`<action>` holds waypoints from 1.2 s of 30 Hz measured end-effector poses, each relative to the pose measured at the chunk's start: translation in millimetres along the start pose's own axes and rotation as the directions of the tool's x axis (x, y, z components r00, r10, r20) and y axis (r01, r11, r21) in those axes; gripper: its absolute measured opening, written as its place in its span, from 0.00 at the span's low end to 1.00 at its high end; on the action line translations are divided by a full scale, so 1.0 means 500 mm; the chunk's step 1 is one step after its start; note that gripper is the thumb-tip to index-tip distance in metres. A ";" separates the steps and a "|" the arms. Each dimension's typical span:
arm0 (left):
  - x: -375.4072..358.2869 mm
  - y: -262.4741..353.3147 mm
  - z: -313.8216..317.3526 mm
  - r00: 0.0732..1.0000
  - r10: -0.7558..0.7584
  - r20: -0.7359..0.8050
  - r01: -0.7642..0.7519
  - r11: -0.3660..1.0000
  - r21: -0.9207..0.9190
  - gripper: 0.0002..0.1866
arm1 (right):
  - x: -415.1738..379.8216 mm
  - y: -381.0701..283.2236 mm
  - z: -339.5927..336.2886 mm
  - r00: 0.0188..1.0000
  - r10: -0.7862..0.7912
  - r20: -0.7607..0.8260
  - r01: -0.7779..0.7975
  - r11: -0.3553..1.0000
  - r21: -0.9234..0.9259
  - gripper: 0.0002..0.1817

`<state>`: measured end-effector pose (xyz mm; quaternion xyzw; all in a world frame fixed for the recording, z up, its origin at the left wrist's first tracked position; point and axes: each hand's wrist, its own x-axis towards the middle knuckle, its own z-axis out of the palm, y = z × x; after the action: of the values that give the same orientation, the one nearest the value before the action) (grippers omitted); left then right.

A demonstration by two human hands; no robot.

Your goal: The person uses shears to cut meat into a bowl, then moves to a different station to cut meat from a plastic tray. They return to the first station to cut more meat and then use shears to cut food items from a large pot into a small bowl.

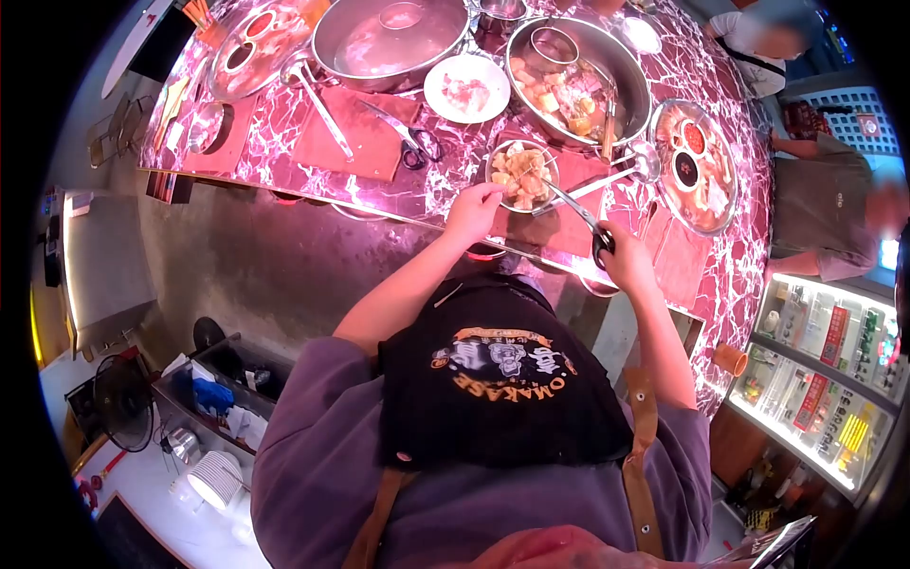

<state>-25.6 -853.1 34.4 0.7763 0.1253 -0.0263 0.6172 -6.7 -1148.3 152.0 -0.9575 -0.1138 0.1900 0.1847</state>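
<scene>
A metal bowl [493, 169] full of pale brown food chunks [523, 176] stands near the table's front edge. My left hand [473, 212] is closed at the bowl's near left side, thumb and fingers together on its rim. In my right hand [623, 256] is a pair of scissors [580, 211] with dark handles, its blades reaching over the bowl's right side among the chunks. Whether the blades grip a piece is too small to tell. Close behind the bowl sits a large pot [642, 112] of food chunks with a ladle [645, 163] beside it.
A second large pot [322, 59], a white plate [434, 93] of meat, and another pair of scissors [417, 142] on a reddish cloth [327, 156] lie leftward. Round platters [722, 171] stand at both sides. A person [825, 204] stands at the right, near a lit display fridge [820, 370].
</scene>
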 end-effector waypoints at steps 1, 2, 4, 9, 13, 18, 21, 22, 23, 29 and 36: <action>-0.002 0.013 -0.005 1.000 0.001 -0.009 -0.002 1.000 -0.003 0.13 | -0.014 -0.006 -0.015 1.000 -0.003 -0.027 0.003 1.000 -0.004 0.30; -0.004 0.026 -0.011 1.000 -0.006 0.022 0.006 1.000 -0.014 0.13 | -0.025 -0.022 -0.027 0.998 -0.003 -0.055 0.000 0.998 -0.058 0.30; -0.011 0.044 -0.019 0.998 -0.006 0.057 0.007 1.000 -0.016 0.13 | -0.013 -0.046 -0.014 0.994 -0.042 -0.098 0.034 0.996 -0.077 0.30; -0.019 0.075 -0.027 0.989 -0.063 0.131 0.040 0.985 0.168 0.14 | 0.063 -0.028 0.086 0.983 -0.114 -0.145 0.125 0.989 0.075 0.24; 0.016 0.026 -0.029 0.996 0.080 0.051 -0.091 0.952 0.292 0.14 | 0.014 0.036 0.057 0.989 -0.064 -0.136 0.071 0.996 0.048 0.23; 0.012 0.060 -0.045 0.994 0.064 0.092 -0.092 0.932 0.350 0.14 | -0.022 -0.032 -0.012 0.995 -0.019 -0.100 0.013 0.998 -0.058 0.31; 0.002 0.092 -0.046 0.992 0.059 0.114 -0.099 0.913 0.396 0.14 | 0.034 -0.057 0.050 0.979 -0.104 -0.174 0.101 0.995 -0.026 0.29; -0.003 0.093 -0.050 0.991 0.058 0.119 -0.101 0.911 0.401 0.14 | 0.059 -0.036 0.090 0.971 -0.125 -0.204 0.123 0.992 -0.026 0.28; -0.009 0.093 -0.060 0.990 0.072 0.124 -0.124 0.867 0.483 0.14 | 0.062 -0.026 0.105 0.971 -0.121 -0.207 0.119 0.993 -0.020 0.28; -0.049 -0.024 -0.106 0.996 0.028 -0.085 -0.002 0.958 0.286 0.09 | 0.012 -0.008 0.070 0.986 0.041 -0.160 -0.024 0.994 0.110 0.29; -0.012 -0.108 0.023 0.962 -0.239 -0.130 0.176 0.911 -0.374 0.13 | 0.042 -0.064 0.142 0.987 0.025 -0.156 0.000 0.988 0.156 0.32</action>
<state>-42.6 -854.2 -18.5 0.6322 0.2632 -0.0010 0.7288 -21.5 -1091.4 96.7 -0.9529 -0.0775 0.1231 0.2661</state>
